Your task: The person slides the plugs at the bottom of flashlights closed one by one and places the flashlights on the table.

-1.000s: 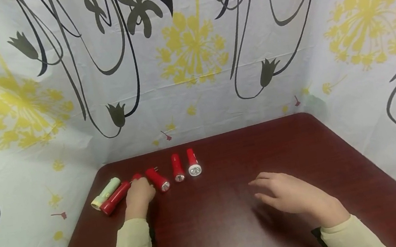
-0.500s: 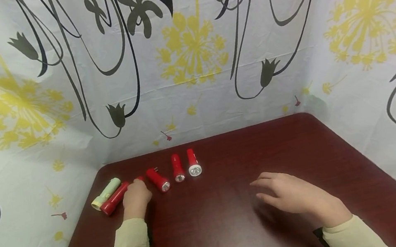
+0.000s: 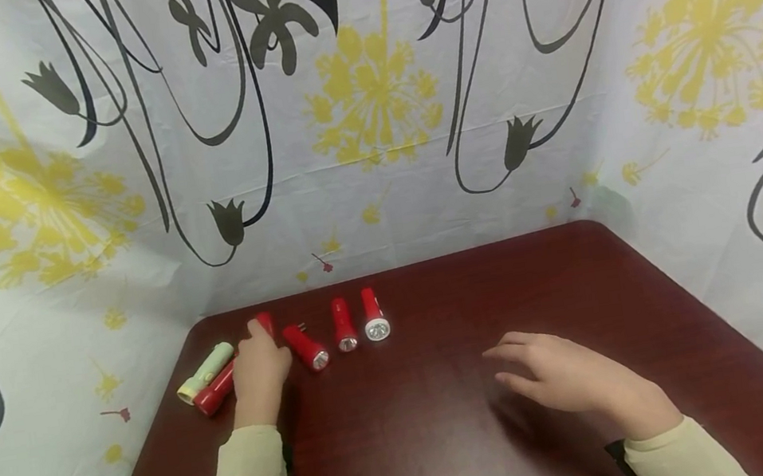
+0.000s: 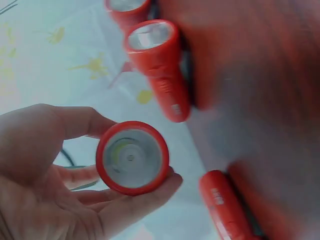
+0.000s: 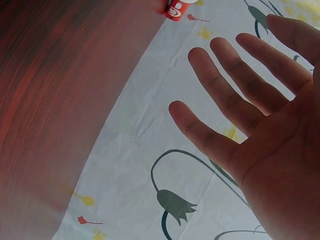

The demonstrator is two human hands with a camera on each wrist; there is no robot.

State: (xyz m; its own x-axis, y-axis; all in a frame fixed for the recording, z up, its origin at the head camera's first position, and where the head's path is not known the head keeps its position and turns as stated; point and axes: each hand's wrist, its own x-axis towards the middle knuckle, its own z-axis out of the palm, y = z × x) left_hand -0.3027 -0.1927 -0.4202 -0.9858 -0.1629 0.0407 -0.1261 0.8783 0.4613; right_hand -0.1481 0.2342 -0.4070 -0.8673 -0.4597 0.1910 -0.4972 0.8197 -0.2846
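My left hand (image 3: 260,362) grips a red flashlight (image 4: 132,157) between thumb and fingers, its round clear lens facing the wrist camera. In the head view most of that flashlight hides behind the hand, and only its red end (image 3: 265,321) shows past the fingers. To the left lie a pale green flashlight (image 3: 207,371) and another red flashlight (image 3: 215,392), side by side and slanted. Just right of the hand lies a red flashlight with plug prongs (image 3: 307,348). My right hand (image 3: 574,377) hovers over the table's right side, fingers spread in its wrist view, holding nothing.
Farther right in the row lie a slim red flashlight (image 3: 343,325) and a red flashlight with a white head (image 3: 374,316). The dark red-brown table (image 3: 435,424) has rounded back corners. A flower-printed white sheet (image 3: 365,224) hangs behind and along both sides.
My left hand has shifted slightly left and farther back, and the red end of its flashlight now shows higher beyond the fingers. The right hand stays nearly still.
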